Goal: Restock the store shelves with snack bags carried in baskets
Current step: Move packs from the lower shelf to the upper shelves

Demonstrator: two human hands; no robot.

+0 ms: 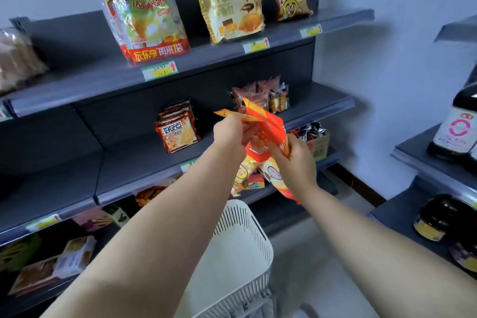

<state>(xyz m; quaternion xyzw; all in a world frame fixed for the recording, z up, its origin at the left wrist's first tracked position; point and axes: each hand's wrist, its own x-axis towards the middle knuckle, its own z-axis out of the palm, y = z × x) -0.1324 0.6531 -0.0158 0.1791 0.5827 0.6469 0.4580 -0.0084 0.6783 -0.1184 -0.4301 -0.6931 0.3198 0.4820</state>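
Two bare forearms (pixel 160 240) are seen closest, reaching up and forward. Below them a white plastic basket (pixel 247 230) is set low. Its walls are cut with narrow vertical slots and its rim is rounded. The inside is mostly hidden by one forearm.

Snack bags (pixel 265 134) are held in the air above the basket and in front of the middle shelf (pixel 134 160). They are made of glossy orange-red film, and pale puffed contents are shown through clear panels. More than one bag appears to be bunched together, but the count cannot be told. The left hand (pixel 229 134) is closed in a pinch on a flat sealed top edge. The right hand (pixel 296 160) is curled round the bunch lower down, at its side.

Handling, as judged: light, air-filled, soft-walled. The film is likely slick and crinkly, so sliding between bags is to be expected when several are held at once. The contents are probably brittle, and squeezing of the body is best avoided. The best hold is judged to be the flat crimped seam, with the belly loosely supported.

Shelving is made of dark grey painted metal, with flat decks and a front strip in which green-and-yellow price tags (pixel 159 71) are carried. Small red packets (pixel 178 129) are stood upright on the middle shelf. A cream croissant bag (pixel 235 13) is leant on the top shelf (pixel 77 85).
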